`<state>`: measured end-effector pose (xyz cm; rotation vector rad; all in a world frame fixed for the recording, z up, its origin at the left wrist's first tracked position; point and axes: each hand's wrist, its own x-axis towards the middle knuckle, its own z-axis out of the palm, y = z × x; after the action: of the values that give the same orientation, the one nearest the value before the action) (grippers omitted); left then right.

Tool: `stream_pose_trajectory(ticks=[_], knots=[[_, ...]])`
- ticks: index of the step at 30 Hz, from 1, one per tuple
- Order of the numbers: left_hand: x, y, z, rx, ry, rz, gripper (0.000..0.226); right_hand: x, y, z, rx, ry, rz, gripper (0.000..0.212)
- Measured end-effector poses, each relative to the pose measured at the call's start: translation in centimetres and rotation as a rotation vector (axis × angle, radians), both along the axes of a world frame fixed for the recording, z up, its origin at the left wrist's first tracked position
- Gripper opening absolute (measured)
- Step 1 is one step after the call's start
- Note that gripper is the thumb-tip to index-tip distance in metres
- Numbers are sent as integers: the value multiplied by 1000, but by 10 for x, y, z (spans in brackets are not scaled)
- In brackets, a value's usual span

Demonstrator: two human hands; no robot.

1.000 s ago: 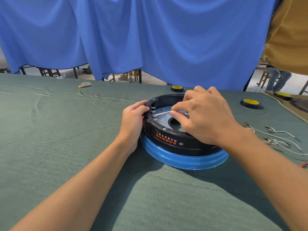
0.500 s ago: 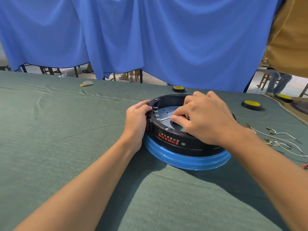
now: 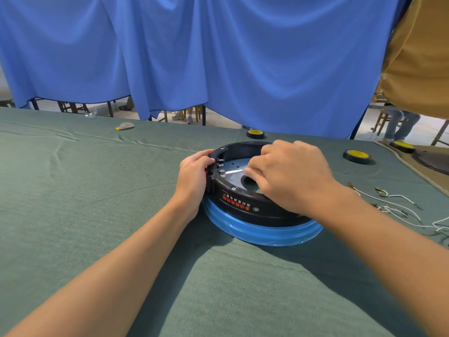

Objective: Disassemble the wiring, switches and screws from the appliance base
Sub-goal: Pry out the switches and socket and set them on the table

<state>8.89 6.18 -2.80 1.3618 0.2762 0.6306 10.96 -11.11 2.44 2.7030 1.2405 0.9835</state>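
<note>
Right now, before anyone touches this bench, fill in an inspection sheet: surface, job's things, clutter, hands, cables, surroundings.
Surface: green cloth, wrinkled at the far left.
Job's things: black base on a blue ring; metal terminals inside its left wall.
Clutter: tape rolls, paper scrap.
Hands: left hand grips the base's left rim; right hand pinches a white wire.
Cables: that wire reaches the terminals; loose wires lie at the right.
Surroundings: blue curtain, chair legs behind, a person's mustard top.
</note>
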Motion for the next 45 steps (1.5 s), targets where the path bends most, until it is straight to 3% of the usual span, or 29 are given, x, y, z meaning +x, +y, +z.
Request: stream_pose_trajectory(ticks=[2,5,14,18,22,27,30,35,45], knots=[[0,1,-1,5,18,6,32,-10,-8,-6,169,-107,-107,37],[2,1,-1,-3,13,23,31,-19,-19,-24,364,-84,-220,38],[5,-2,-9,124,30,37,32,17,-26,-39,506,-205,-308,42],[6,-1,-13,248,27,65,36,40,-27,-37,494,-178,-357,41],[3,2,-14,601,51,164,36,48,-25,-32,471,-81,-353,39],[0,8,-10,895,-15,79,35,10,-24,-44,461,-142,30,31],[2,9,-12,876,-47,16,27,-15,-25,-56,376,-115,137,17],[1,6,-13,860,-53,6,28,-31,-24,-60,331,-17,101,52],[0,-4,-16,924,-52,83,38,-37,-22,-61,220,97,-5,55]])
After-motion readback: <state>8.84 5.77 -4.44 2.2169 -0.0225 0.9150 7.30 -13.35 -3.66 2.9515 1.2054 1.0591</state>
